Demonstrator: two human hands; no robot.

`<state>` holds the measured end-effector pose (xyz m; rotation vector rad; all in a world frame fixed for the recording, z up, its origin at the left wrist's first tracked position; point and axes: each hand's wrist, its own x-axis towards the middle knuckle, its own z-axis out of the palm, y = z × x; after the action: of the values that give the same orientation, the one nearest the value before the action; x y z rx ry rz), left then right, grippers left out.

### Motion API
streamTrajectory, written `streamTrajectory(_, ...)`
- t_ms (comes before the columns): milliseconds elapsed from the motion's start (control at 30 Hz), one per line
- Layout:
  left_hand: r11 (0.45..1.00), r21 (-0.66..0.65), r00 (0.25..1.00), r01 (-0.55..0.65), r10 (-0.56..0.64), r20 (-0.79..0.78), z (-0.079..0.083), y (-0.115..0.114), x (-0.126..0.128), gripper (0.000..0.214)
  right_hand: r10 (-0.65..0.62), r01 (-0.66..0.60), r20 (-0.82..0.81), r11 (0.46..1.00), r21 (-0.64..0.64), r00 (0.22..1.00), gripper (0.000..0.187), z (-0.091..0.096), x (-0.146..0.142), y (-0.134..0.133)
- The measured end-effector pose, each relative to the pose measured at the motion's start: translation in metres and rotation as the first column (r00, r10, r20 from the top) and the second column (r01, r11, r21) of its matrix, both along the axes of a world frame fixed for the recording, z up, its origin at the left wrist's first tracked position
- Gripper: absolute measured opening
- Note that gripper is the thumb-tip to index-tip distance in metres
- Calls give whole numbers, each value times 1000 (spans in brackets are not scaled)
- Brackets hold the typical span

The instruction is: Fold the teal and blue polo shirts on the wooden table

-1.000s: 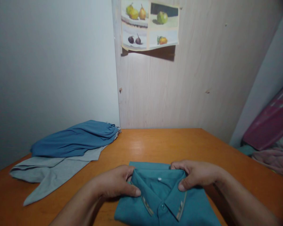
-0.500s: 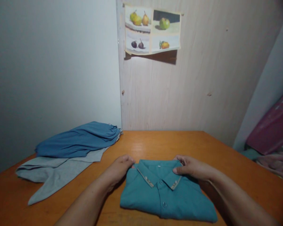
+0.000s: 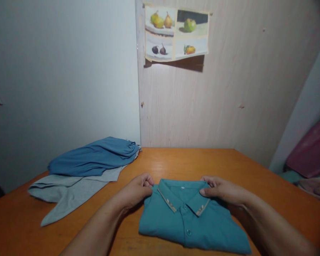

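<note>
A folded teal polo shirt (image 3: 192,224) lies buttons-up on the orange wooden table (image 3: 184,163), collar towards the wall. My left hand (image 3: 137,190) is closed on the shirt's left shoulder edge beside the collar. My right hand (image 3: 221,190) pinches the right shoulder edge, thumb on top of the cloth. Both forearms reach in from the bottom of the view.
A blue garment (image 3: 93,160) lies on top of a grey one (image 3: 66,190) at the table's left back. A fruit picture (image 3: 176,33) hangs on the wooden panel behind. Pink and purple bedding (image 3: 312,156) sits beyond the table's right edge.
The collar, held up by both hands a second ago, now lies flat. My hands have slid outward to the shoulder edges. The view has shifted slightly.
</note>
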<state>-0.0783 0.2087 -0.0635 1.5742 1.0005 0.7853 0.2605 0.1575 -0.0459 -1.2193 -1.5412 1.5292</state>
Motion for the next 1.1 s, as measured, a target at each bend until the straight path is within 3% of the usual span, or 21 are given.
streamTrajectory(67, 1000, 3, 999, -26, 26, 25, -1, 3, 0, 21, 9, -9, -7, 1000, -8, 1000, 41, 0, 1, 0)
streamTrajectory(233, 996, 33, 996, -84, 85, -27, -1, 2, 2, 16, 7, -12, 160, 999, 30, 987, 39, 0, -3, -3)
streamTrajectory(400, 998, -59, 999, 0, 2, 48, -1, 1, 0, 22, 81, -81, 102, 997, -5, 991, 43, 7, -6, -9)
streamTrajectory(700, 976, 186, 981, -116, 142, -135, -10, 11, -4, 6, 94, -129, 327, 988, 86, 940, 39, 0, 6, 0)
streamTrajectory(900, 884, 391, 926, -257, 341, -161, 1, 7, 1, 5, -116, 19, 410, 972, 233, 905, 52, -1, 3, 3)
streamTrajectory(1000, 817, 546, 921, -187, 340, -193, 14, -7, 13, 11, -216, 96, 396, 949, 300, 892, 56, -3, -2, 7)
streamTrajectory(1100, 781, 623, 953, -44, 220, -209, 20, -24, 26, 23, -352, 151, 425, 886, 438, 834, 54, -2, -7, 9)
